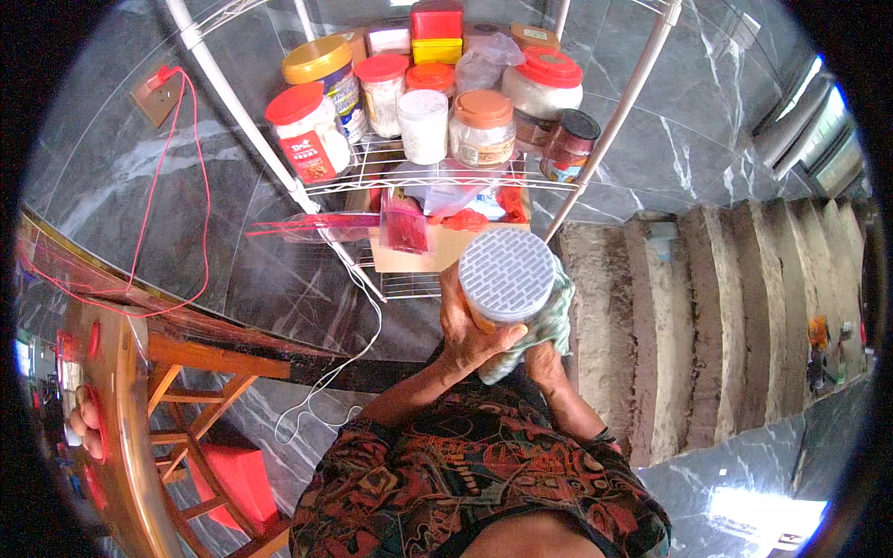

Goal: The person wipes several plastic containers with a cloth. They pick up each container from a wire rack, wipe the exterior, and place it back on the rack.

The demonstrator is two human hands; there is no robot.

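Observation:
A round jar (pixel 506 273) is held up in front of my body, its grey patterned end facing me. My left hand (pixel 466 333) grips it around the left side, thumb along the near edge. A green-and-white checked cloth (pixel 559 307) wraps against the jar's right side and hangs below it. Through this cloth my right hand (pixel 546 364) presses on the jar; its fingers are mostly hidden. The jar's lower body is out of sight behind my hands and the cloth.
Ahead stands a white wire shelf rack (pixel 446 183) crowded with lidded jars. A cardboard box (pixel 411 257) with packets occupies its lower tier. Rough concrete steps (pixel 670 335) rise at right. To the left are a wooden chair (pixel 209 397), a table edge (pixel 129 418) and a red cable (pixel 207 209).

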